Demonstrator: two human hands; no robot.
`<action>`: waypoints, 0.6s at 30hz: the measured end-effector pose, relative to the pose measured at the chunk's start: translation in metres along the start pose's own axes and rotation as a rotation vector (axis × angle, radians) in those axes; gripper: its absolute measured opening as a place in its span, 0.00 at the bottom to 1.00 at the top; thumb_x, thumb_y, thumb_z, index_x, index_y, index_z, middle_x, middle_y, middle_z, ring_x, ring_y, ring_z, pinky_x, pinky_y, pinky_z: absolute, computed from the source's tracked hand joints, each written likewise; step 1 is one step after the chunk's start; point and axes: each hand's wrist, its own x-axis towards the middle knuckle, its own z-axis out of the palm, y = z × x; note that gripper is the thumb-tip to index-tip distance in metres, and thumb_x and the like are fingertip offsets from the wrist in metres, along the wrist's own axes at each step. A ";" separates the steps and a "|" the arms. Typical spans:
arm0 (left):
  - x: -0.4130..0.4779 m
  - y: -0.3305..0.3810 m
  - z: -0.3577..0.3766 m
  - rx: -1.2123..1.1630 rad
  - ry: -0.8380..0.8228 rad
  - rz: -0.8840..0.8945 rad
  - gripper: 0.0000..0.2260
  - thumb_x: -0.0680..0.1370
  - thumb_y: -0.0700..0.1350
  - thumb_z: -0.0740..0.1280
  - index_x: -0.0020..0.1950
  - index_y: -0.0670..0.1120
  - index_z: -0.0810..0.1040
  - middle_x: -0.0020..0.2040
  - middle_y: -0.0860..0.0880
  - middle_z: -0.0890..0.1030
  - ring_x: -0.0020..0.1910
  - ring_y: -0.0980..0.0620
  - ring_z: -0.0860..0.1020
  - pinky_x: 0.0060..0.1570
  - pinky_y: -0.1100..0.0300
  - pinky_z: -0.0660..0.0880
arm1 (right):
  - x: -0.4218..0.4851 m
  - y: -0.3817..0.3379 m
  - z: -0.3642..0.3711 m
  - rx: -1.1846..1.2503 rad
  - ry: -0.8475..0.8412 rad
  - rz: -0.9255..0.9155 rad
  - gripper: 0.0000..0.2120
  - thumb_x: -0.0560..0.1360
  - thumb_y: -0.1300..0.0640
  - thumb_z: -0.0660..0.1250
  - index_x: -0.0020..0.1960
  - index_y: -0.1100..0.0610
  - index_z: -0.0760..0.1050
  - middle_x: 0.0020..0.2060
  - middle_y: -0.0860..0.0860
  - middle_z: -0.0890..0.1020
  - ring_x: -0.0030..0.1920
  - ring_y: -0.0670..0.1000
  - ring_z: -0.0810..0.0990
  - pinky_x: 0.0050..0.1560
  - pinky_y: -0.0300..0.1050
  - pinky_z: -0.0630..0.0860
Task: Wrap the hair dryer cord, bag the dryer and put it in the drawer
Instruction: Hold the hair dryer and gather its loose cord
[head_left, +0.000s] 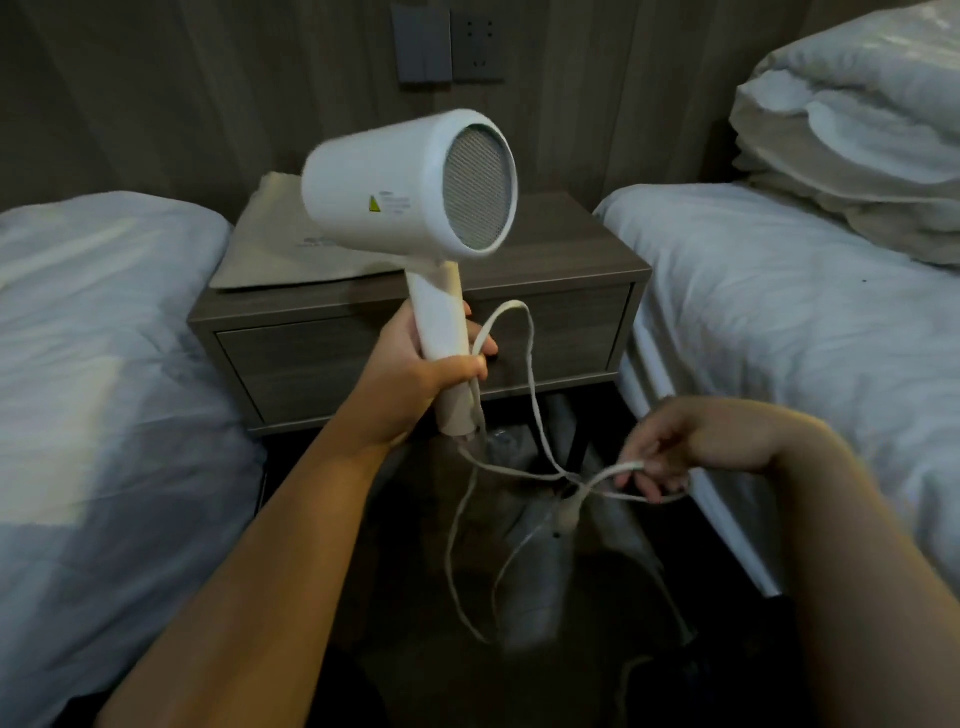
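Observation:
My left hand (426, 364) grips the handle of a white hair dryer (410, 182), held upright in front of the nightstand with its mesh intake facing right. The white cord (524, 364) loops from the handle's base up past my left fingers and down in loose hanging loops. My right hand (660, 457) pinches a stretch of the cord low at the right. A flat beige bag (270, 244) lies on top of the grey wooden nightstand (571, 244). Its drawer (311, 364) is closed.
A bed with white sheets (93, 364) flanks the nightstand on the left, another (779, 312) on the right with a folded duvet (857, 130) on it. A wall socket panel (478, 47) sits above. The floor below is dark with an unclear object under the nightstand.

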 end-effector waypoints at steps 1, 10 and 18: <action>0.001 0.002 0.000 -0.028 0.008 0.013 0.17 0.66 0.36 0.68 0.52 0.48 0.70 0.38 0.51 0.82 0.39 0.54 0.80 0.42 0.59 0.77 | 0.010 -0.002 0.008 -0.046 -0.048 0.066 0.18 0.73 0.75 0.59 0.44 0.56 0.80 0.27 0.47 0.81 0.26 0.41 0.74 0.31 0.36 0.69; 0.000 0.002 -0.001 -0.298 -0.100 0.030 0.20 0.63 0.36 0.69 0.51 0.47 0.68 0.37 0.48 0.80 0.35 0.51 0.76 0.40 0.57 0.76 | 0.099 -0.002 0.074 1.425 0.371 0.202 0.16 0.76 0.63 0.52 0.40 0.63 0.78 0.31 0.55 0.79 0.29 0.51 0.74 0.36 0.42 0.67; -0.004 -0.011 -0.003 -0.076 0.066 -0.158 0.18 0.67 0.36 0.68 0.54 0.49 0.71 0.41 0.48 0.81 0.40 0.51 0.79 0.41 0.56 0.76 | 0.083 -0.017 0.055 0.998 0.554 0.215 0.12 0.75 0.69 0.59 0.38 0.61 0.78 0.26 0.53 0.79 0.28 0.48 0.78 0.31 0.40 0.74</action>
